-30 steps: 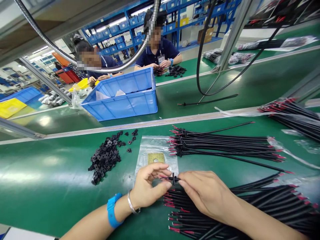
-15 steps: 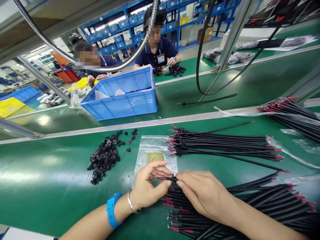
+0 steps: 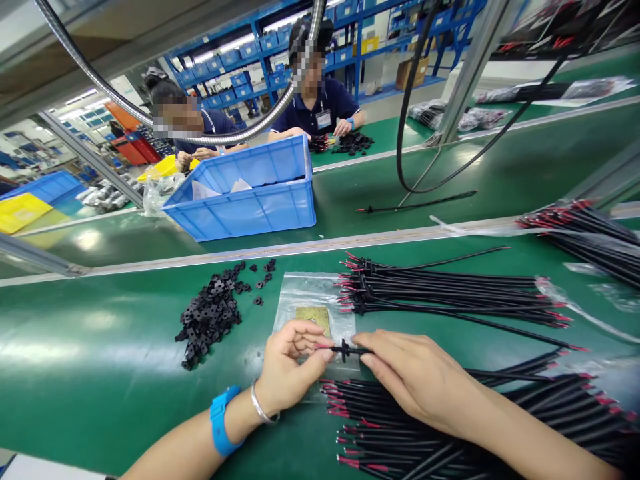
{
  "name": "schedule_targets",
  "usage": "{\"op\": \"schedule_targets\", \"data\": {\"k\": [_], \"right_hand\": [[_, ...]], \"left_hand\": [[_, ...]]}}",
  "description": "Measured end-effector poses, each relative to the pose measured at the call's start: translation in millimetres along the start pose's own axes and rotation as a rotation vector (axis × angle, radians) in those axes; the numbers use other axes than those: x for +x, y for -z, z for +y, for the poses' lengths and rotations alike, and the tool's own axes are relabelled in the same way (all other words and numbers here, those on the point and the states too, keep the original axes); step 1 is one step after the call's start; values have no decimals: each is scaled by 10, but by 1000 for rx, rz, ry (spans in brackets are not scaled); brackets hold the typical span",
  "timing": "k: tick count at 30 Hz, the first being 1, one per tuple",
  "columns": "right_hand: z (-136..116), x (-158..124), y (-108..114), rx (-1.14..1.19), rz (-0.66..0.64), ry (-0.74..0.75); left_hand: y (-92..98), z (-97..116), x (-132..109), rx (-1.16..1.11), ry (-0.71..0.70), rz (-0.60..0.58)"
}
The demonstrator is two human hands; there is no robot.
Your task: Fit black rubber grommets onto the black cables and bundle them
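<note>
My left hand (image 3: 289,367) pinches the red-tipped end of a black cable (image 3: 345,349) that carries a small black clip. My right hand (image 3: 415,377) grips the same cable just right of the clip. Both hands hover over a clear plastic bag (image 3: 310,300) with a yellow card inside. Under my right forearm lies a bundle of black cables with red ends (image 3: 450,427). A second bundle with clips fitted (image 3: 440,293) lies farther back. A heap of small black clips (image 3: 213,313) sits to the left of the bag.
A blue bin (image 3: 245,193) stands on the green belt beyond a metal rail (image 3: 300,247). More cables (image 3: 585,230) lie at the right edge. Two other people sit across the line working on black parts (image 3: 350,141). A hanging black hose (image 3: 415,133) loops down behind.
Both hands have lifted slightly away from me with the cable. The clip now sits clear between the two hands, a little farther from my left fingertips.
</note>
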State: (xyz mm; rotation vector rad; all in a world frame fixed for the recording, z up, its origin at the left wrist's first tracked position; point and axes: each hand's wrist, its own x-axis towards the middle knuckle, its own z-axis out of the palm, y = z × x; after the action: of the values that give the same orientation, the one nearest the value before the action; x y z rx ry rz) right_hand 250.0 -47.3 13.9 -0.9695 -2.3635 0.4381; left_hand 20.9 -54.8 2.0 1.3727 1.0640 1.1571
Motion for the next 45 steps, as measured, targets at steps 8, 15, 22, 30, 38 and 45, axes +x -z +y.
{"op": "schedule_targets", "data": {"k": [8,15,22,30,38,45], "right_hand": [[603,28,337,-424,307,-42],[941,33,222,-547,274,-202],[948,44,232,-505,371,-202],[992,48,234,-469,303,-219],[885,202,91,-304,220,-209],[880,416,51,-212,204,-224]], "left_hand": [[751,-8,487,929,-239,53],[1233,-143,668,1409,-145,-20],[1188,-93,674,1402,-139,43],[1084,-33,643,1301,-195,199],[983,1,631,1126,-242,214],[757,-80,509,607,-230,160]]}}
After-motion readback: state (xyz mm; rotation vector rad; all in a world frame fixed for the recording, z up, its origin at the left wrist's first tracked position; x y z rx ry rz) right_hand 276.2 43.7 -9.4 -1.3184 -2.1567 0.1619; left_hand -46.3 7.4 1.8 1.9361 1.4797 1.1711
